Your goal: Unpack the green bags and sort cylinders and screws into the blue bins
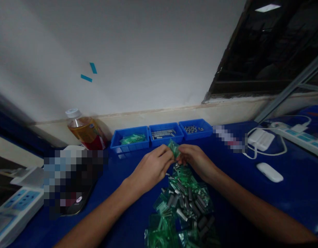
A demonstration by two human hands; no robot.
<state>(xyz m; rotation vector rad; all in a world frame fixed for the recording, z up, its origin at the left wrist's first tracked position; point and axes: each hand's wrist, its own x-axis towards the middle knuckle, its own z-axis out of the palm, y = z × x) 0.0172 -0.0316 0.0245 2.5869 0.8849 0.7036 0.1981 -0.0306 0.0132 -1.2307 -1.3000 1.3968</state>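
Note:
Between my hands is a small green plastic bag point(174, 148), held up just in front of the blue trays. My left hand point(157, 164) pinches its left side, fingers closed. On the other side my right hand point(194, 159) is closed on the bag's right edge. What the bag contains is too small to make out. Below my hands lies a heap of filled green bags point(183, 179) with grey and silver metal pieces point(191, 203) in and among them, stretching toward me.
Along the wall stand a blue tray of green bags point(115, 146), one of metal rods point(162, 141) and one of small metal parts point(207, 132). A drink bottle point(83, 129) and phone point(76, 203) are at left. Power strips point(304, 136), a charger point(261, 138) and white case point(269, 172) lie right.

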